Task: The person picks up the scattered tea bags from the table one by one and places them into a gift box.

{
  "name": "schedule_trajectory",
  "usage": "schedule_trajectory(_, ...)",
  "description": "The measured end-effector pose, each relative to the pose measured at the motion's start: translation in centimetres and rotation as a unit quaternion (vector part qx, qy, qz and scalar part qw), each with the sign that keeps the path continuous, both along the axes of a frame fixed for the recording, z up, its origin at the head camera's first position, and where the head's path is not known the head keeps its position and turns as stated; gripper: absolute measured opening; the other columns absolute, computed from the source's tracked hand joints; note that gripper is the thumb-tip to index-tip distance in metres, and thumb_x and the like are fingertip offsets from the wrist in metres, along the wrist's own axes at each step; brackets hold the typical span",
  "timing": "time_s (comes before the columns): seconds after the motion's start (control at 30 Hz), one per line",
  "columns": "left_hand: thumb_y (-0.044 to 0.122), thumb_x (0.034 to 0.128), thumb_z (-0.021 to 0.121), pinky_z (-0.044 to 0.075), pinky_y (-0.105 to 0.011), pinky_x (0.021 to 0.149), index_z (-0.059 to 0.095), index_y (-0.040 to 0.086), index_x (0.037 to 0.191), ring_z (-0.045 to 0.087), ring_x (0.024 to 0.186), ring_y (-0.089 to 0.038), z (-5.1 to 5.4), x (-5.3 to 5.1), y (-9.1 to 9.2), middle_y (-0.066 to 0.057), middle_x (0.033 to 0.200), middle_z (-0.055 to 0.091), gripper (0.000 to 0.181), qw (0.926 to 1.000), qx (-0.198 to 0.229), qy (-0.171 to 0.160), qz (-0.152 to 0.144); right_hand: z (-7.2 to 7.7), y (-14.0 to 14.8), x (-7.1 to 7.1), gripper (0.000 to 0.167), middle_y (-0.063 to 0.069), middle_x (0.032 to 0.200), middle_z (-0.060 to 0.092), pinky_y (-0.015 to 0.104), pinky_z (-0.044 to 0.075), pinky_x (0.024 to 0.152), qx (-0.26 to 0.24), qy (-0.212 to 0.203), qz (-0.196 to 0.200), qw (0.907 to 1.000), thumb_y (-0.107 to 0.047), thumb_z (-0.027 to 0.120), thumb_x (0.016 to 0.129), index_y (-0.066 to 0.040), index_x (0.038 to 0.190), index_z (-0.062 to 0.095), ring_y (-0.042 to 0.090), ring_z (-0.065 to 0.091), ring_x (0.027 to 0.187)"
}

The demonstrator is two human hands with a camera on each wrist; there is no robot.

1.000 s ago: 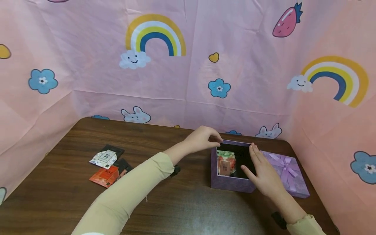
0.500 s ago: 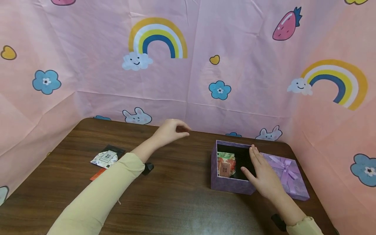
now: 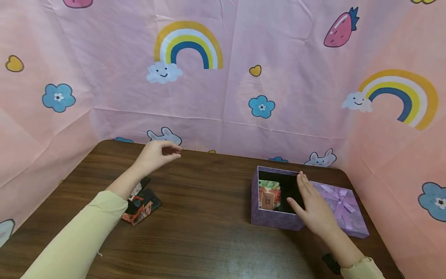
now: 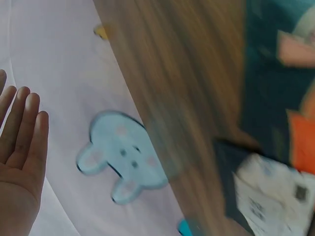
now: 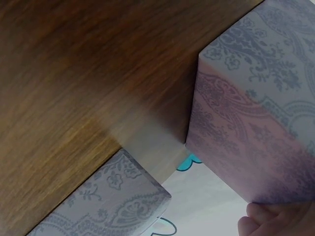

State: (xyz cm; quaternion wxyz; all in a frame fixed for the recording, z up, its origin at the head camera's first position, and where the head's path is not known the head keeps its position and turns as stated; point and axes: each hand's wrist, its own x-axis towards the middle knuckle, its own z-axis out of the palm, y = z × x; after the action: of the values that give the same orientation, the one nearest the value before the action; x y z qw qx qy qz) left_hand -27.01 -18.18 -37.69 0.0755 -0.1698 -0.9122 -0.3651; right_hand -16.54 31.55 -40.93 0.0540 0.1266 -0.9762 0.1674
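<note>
My left hand (image 3: 155, 157) is over the left part of the table with nothing in it, thumb apart from the lightly bent fingers. In the left wrist view the fingers of this hand (image 4: 22, 152) look nearly straight. Flat sachets lie below it, partly hidden by wrist and sleeve: a dark one (image 3: 151, 197), a floral red one (image 3: 142, 214), and a white patterned one (image 4: 270, 196). My right hand (image 3: 315, 211) rests along the right rim of a purple box (image 3: 275, 219), fingers straight, thumb spread over the opening. Inside, at left, are a red sachet (image 3: 268, 197) and a green one (image 3: 266, 183).
The box's purple lid (image 3: 355, 215) with a ribbon bow lies right of the box, and also shows in the right wrist view as a patterned lid (image 5: 113, 191). Patterned pink cloth (image 3: 223, 77) hangs round the back and sides of the brown wooden table (image 3: 205, 217).
My left hand has moved left from the box's far-left corner to above the loose sachets, carrying nothing. My right hand has stayed on the box.
</note>
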Motion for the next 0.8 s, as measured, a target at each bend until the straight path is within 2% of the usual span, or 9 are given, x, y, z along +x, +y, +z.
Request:
schedule_trajectory(0.07,0.013,0.0986,0.078,0.062,-0.044,0.089,0.079,0.005,0.119,0.076,0.102,-0.034,-0.2,0.3,-1.3,-0.016,0.113,0.080,0.022,0.9998,-0.006,0.007,0.015,0.0,0.0,0.0,0.087,0.022,0.177,0.016,0.070,0.027,0.125,0.002,0.002,0.000,1.0000,-0.042,0.061,0.107,0.001,0.169,0.017,0.049,0.023,0.161)
schedule_trajectory(0.17,0.014,0.0977,0.079,0.060,-0.026,0.081,0.079,0.004,0.119,0.077,0.098,-0.031,-0.5,0.6,-3.2,-0.017,0.112,0.080,0.023,0.9992,-0.009,0.008,0.038,0.0,0.1,0.0,0.087,0.023,0.177,0.017,0.071,0.027,0.124,0.000,0.001,0.000,1.0000,-0.043,0.060,0.107,0.000,0.169,0.017,0.049,0.023,0.161)
schedule_trajectory(0.3,0.017,0.0978,0.079,0.054,-0.012,0.074,0.079,0.004,0.120,0.078,0.092,-0.019,-1.0,1.3,-5.5,-0.018,0.112,0.080,0.026,0.9976,-0.012,-0.002,0.068,-0.1,0.1,0.0,0.087,0.023,0.177,0.017,0.071,0.027,0.124,0.001,0.001,-0.001,1.0000,-0.043,0.060,0.107,0.000,0.169,0.017,0.049,0.023,0.161)
schedule_trajectory(0.5,0.023,0.0974,0.080,0.052,-0.012,0.072,0.079,0.003,0.121,0.071,0.084,0.005,-2.4,2.5,-8.2,-0.019,0.111,0.081,0.031,0.9947,-0.022,-0.012,0.099,-0.1,0.1,0.0,0.086,0.023,0.177,0.017,0.070,0.027,0.124,0.003,0.004,0.000,1.0000,-0.042,0.060,0.107,0.001,0.169,0.017,0.049,0.023,0.160)
schedule_trajectory(0.63,0.026,0.0975,0.080,0.050,-0.009,0.071,0.079,0.002,0.122,0.062,0.080,0.020,-3.4,3.5,-9.8,-0.021,0.113,0.081,0.034,0.9922,-0.016,-0.019,0.123,-0.1,0.1,0.0,0.086,0.023,0.177,0.017,0.071,0.028,0.124,0.003,0.004,0.000,1.0000,-0.042,0.060,0.108,0.001,0.169,0.017,0.050,0.024,0.160)
schedule_trajectory(0.8,0.028,0.0987,0.079,0.050,-0.007,0.068,0.076,-0.001,0.126,0.055,0.077,0.026,-4.3,4.5,-11.2,-0.023,0.112,0.080,0.040,0.9879,-0.010,-0.032,0.152,0.0,0.1,0.0,0.086,0.022,0.177,0.015,0.071,0.027,0.124,0.003,0.000,-0.001,1.0000,-0.042,0.060,0.108,0.000,0.169,0.016,0.049,0.023,0.161)
